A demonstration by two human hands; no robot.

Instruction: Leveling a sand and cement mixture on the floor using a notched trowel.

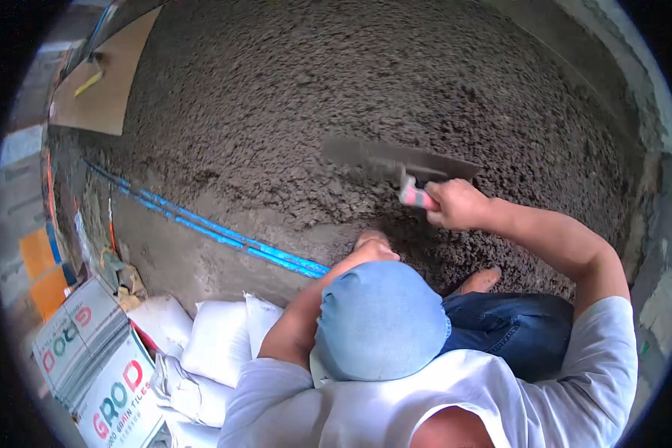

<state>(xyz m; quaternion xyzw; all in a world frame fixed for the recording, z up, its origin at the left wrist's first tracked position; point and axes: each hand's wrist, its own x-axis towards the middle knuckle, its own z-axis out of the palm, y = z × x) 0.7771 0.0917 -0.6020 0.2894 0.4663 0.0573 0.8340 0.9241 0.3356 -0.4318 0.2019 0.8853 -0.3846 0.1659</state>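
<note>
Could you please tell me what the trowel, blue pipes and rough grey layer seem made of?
Trowel blade: probably steel, being thin, flat and dull grey.
Trowel handle: perhaps plastic or rubber, by its pink and grey colouring.
Blue pipes: probably plastic, from their bright colour and slight sheen.
Rough grey layer: probably damp cement mortar, given its matt, crumbly grain; exact mix unclear.

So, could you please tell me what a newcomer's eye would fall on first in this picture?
Probably the long-bladed trowel near the centre, its reddish-and-grey handle gripped by the right hand, against the dark, rough mix that fills the upper view. Next come the bright blue pipes slanting across the left half, then the white sacks at the lower left, beside large printed cartons.
</note>
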